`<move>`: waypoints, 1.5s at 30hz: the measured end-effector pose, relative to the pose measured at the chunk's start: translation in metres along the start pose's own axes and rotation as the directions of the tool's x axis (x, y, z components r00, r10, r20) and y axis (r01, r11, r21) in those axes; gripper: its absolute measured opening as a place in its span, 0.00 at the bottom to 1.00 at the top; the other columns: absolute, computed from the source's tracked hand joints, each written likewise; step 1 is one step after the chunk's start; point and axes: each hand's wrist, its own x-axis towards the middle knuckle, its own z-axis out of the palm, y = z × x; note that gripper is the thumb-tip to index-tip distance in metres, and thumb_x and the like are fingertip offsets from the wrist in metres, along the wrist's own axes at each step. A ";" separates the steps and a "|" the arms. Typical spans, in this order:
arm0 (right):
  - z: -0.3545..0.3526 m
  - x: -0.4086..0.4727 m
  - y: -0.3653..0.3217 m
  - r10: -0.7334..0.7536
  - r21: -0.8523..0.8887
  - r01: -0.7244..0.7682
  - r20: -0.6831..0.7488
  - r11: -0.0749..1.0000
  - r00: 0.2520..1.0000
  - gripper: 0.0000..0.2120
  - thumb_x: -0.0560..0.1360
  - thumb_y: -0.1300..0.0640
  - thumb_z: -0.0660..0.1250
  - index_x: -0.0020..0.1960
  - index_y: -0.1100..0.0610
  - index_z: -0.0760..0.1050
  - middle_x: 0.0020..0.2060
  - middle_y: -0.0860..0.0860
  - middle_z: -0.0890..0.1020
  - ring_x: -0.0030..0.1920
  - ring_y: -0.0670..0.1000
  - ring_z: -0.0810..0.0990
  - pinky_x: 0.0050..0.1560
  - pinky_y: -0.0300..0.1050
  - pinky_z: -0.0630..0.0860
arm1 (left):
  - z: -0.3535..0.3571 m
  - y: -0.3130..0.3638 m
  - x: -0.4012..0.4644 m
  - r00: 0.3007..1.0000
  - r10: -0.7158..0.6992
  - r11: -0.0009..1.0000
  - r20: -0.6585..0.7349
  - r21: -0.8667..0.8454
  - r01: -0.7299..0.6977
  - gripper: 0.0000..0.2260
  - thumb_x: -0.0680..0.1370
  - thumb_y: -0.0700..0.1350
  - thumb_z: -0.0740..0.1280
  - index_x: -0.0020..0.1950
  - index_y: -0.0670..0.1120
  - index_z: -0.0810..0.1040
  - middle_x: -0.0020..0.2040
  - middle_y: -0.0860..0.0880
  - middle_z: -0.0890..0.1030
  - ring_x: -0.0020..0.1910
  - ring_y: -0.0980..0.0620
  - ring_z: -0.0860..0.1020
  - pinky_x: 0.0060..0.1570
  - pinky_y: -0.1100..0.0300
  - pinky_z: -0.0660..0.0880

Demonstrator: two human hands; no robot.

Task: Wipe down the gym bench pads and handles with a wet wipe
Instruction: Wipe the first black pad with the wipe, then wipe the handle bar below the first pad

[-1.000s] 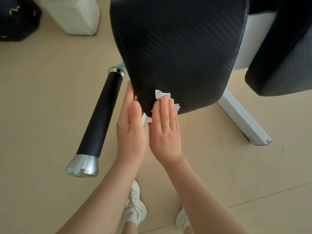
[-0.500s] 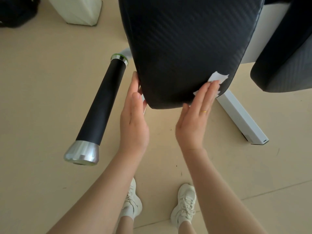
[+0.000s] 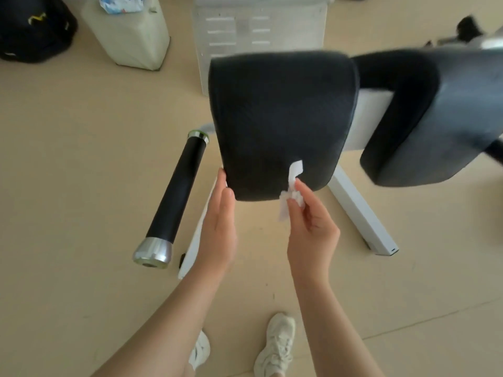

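Right hand (image 3: 313,227) has its grip pinching the crumpled wet wipe (image 3: 291,190) at the near bottom edge of the black bench pad (image 3: 283,118), one strip trailing up onto it. Left hand (image 3: 220,227) is flat, fingers together and straight, against the pad's left edge. Beige floor (image 3: 81,159) under everything, a black handle (image 3: 178,197) lying to the left, second pad (image 3: 435,118) on the right, a black bag (image 3: 32,25) in the far corner

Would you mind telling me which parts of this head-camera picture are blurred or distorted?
Head view: the second pad at right is motion-smeared; the near pad, wipe and right hand read soft; wide-angle bending shows toward the edges; lighting is even, without glare.
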 end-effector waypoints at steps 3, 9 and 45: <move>-0.014 -0.001 -0.038 -0.170 -0.085 0.185 0.160 0.979 0.972 0.16 0.75 0.65 0.65 0.58 0.49 0.75 0.51 0.41 0.75 0.48 0.31 0.73 0.44 0.22 0.68 | 0.001 0.027 -0.013 0.996 -0.083 0.992 -0.011 -0.099 0.082 0.22 0.80 0.59 0.45 0.75 0.59 0.53 0.74 0.63 0.57 0.72 0.66 0.55 0.74 0.53 0.53; 0.005 0.016 -0.109 -0.292 -0.248 0.403 0.386 0.881 0.875 0.11 0.75 0.62 0.65 0.57 0.55 0.77 0.45 0.40 0.77 0.44 0.39 0.76 0.44 0.24 0.70 | -0.043 0.099 -0.020 0.994 -0.102 0.968 -0.036 -0.234 0.091 0.21 0.81 0.57 0.50 0.74 0.55 0.59 0.72 0.58 0.63 0.70 0.60 0.63 0.72 0.54 0.58; 0.219 0.255 -0.169 0.622 0.063 0.973 0.759 0.221 -0.190 0.18 0.79 0.46 0.52 0.56 0.50 0.79 0.55 0.50 0.80 0.56 0.50 0.75 0.57 0.45 0.70 | -0.081 0.145 0.140 0.916 -0.401 0.916 -0.019 0.004 0.401 0.10 0.77 0.53 0.58 0.44 0.60 0.79 0.48 0.54 0.82 0.49 0.50 0.79 0.53 0.54 0.73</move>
